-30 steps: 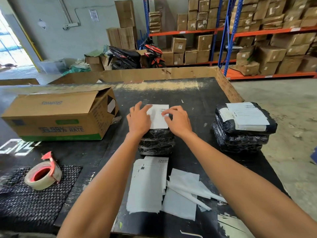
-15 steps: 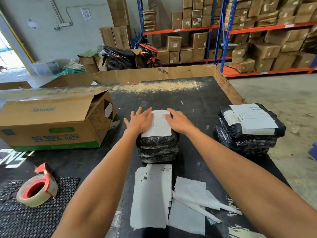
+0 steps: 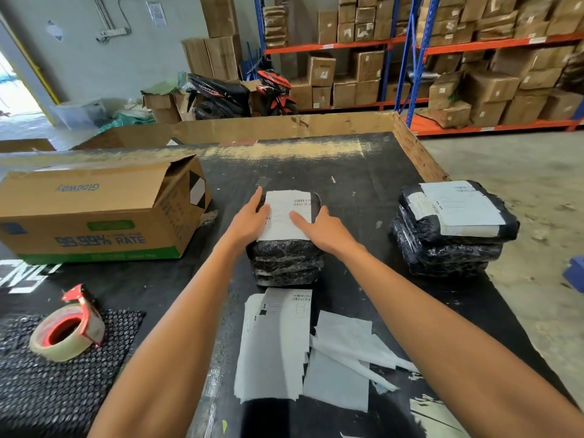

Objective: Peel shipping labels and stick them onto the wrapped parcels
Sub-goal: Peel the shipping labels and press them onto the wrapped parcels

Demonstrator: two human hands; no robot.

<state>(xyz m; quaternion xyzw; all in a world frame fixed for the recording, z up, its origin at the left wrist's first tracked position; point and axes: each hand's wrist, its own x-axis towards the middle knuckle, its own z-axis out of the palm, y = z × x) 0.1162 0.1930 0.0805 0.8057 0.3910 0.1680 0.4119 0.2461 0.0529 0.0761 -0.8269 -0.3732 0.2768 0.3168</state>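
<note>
**Label pressed flat on the centre parcel**

On the black worktop point(image 3: 363, 172), the wrapped parcel stack point(image 3: 286, 263) sits mid-surface with a shipping label point(image 3: 286, 216) on top. Left hand point(image 3: 249, 221) and right hand point(image 3: 328, 230) press it, each grip flat-fingered, clasping nothing.
</note>
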